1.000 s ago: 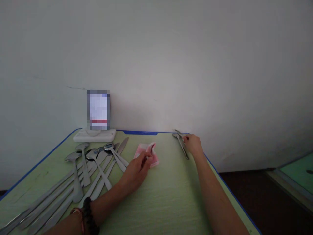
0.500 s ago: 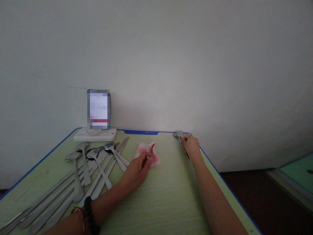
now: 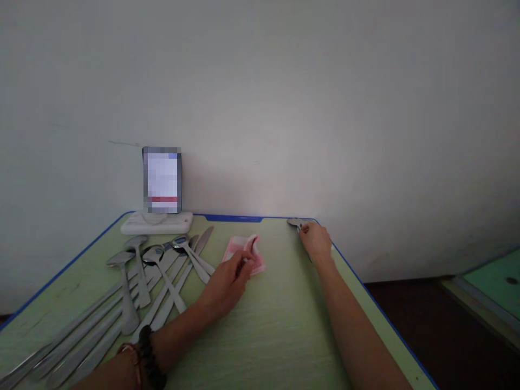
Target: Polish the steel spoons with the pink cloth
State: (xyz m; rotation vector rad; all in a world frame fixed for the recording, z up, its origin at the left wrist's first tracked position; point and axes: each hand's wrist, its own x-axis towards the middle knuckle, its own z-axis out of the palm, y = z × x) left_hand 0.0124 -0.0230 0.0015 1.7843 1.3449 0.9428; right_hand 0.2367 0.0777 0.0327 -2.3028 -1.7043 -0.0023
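My left hand (image 3: 233,273) is closed in a pinch on a pink and white cloth (image 3: 238,246), which lies partly folded on the table. At the far right corner, my right hand (image 3: 316,241) has its fingers closed around the metal cutlery lying there. A spoon (image 3: 293,221) shows its bowl just beyond those fingertips; most of the handle is hidden under the hand. Whether more than one piece is beneath the fingers, I cannot tell.
Several spoons (image 3: 130,319) and knives (image 3: 204,239) lie overlapping on the left half of the green table (image 3: 276,336). Behind them a phone (image 3: 162,181) with a blurred screen stands on a white base (image 3: 156,223), close to the wall (image 3: 260,108).
My right hand has shifted slightly left over the cutlery, covering more of it. My left hand keeps its place on the cloth. The view has moved a little.
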